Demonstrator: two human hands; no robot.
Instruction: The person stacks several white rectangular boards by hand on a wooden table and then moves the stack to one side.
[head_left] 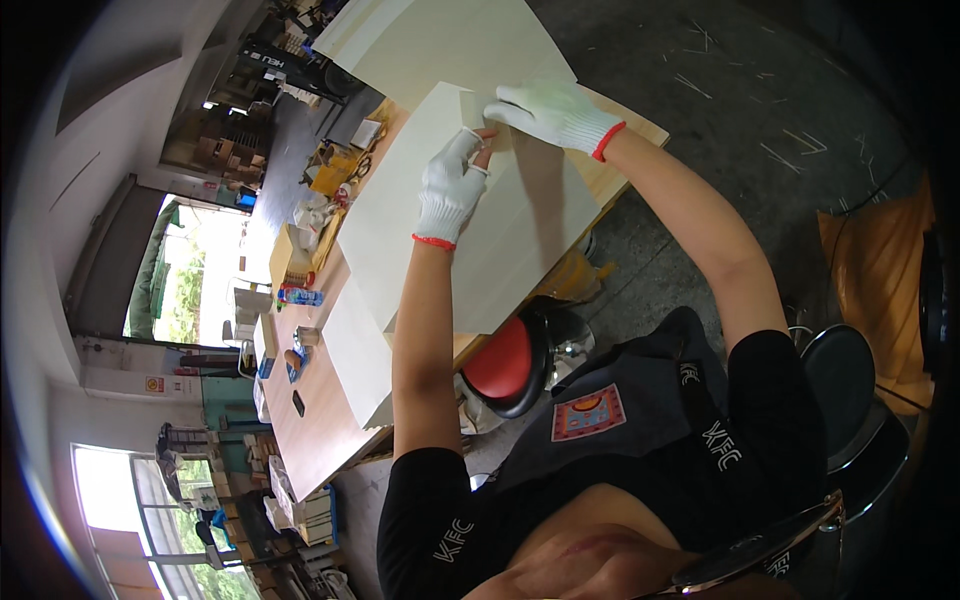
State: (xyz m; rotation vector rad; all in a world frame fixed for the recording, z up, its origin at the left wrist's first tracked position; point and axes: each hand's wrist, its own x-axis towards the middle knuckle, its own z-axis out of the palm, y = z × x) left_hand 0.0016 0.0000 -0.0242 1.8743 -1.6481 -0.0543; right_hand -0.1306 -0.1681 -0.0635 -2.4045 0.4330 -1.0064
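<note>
Left of the hands, along the far side of the table (320,430), lie small boxes (290,262), a yellow object (330,172) and a dark phone-like slab (298,402); a smaller cream sheet (355,360) rests near the left elbow. The large cream sheet (470,230) lies flat under both hands, its long axis running from the left elbow away toward the fingertips. The left hand (447,190), in a white glove, pinches the sheet's raised far corner, fingers closed on it. The right hand (555,112), also gloved, lies just beyond and to the right, its fingers curled, meeting the left at that same corner; the two hands touch there. Both are equally near the corner. Right of the hands, past the table edge, stand a red stool (505,362) and bare concrete floor (700,150). Another cream board (440,40) lies beyond the right hand.
</note>
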